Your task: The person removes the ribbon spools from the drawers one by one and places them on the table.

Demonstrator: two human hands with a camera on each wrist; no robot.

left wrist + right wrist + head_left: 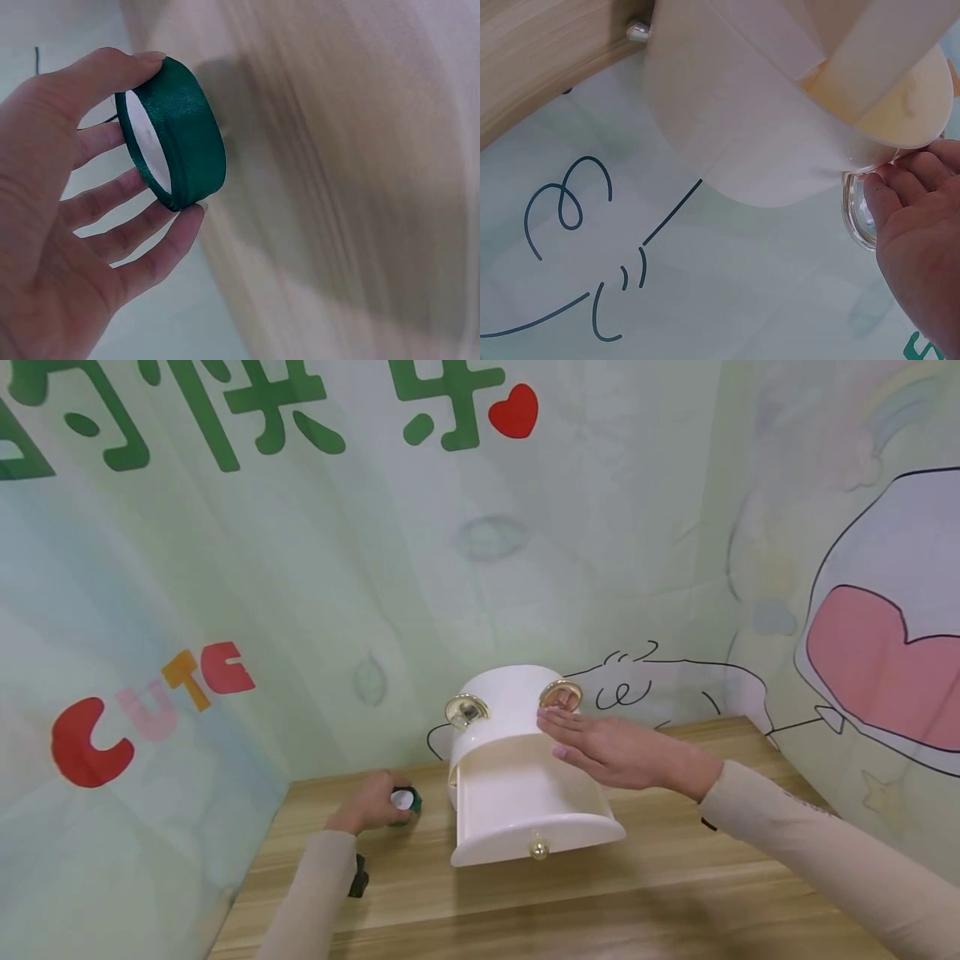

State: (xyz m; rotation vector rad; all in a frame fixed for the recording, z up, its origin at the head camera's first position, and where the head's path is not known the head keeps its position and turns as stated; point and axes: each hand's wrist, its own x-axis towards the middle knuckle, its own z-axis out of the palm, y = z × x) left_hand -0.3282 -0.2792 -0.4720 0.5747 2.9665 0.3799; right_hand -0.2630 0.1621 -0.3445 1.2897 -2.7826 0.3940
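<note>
A roll of dark green ribbon (187, 124) with a white core is gripped between the thumb and fingers of my left hand (371, 802). In the left wrist view, the roll is tilted over the wooden surface. Right of it stands a white rounded box (506, 685) with its drawer (525, 793) pulled out toward me. My right hand (615, 750) has its fingers extended and lies at the box's upper right edge, beside a gold-rimmed ring (566, 683). In the right wrist view, the fingertips touch the box near that ring.
The wooden table (420, 893) meets a printed curtain (375, 568) at the back and sides. A gold knob (539, 848) sticks out from the drawer front. Another gold-rimmed ring (457, 702) sits on the box's left. A black band (358, 878) shows near my left sleeve.
</note>
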